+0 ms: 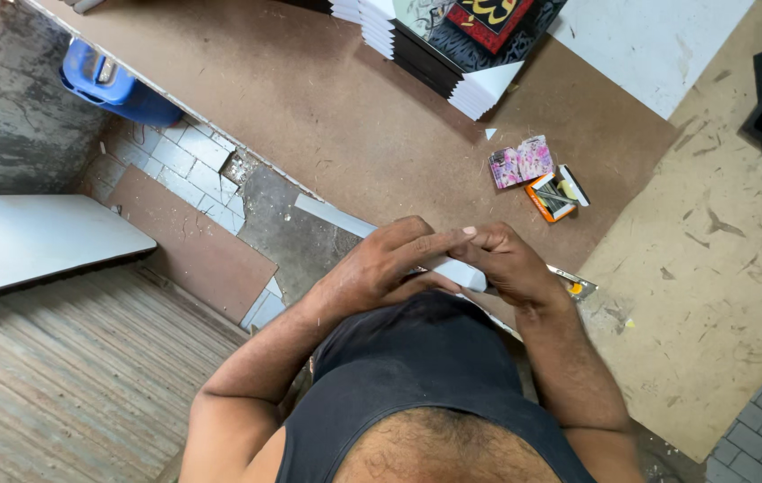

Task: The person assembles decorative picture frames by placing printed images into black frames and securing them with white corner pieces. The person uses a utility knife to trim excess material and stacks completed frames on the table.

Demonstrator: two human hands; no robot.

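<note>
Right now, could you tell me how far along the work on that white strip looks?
Done: a stack of finished boards sits at the table's far edge. In hand: the left hand and right hand grip a white strip, a utility knife beside them. What remains cannot be told.

**Layout on the table**

On the table [309,98], a stack of panels [452,54] sits far. A small pouch [520,162] lies right of centre, a cutter [553,195] just right of it. A bucket [113,85] stands on the floor [175,161], far left.
</note>
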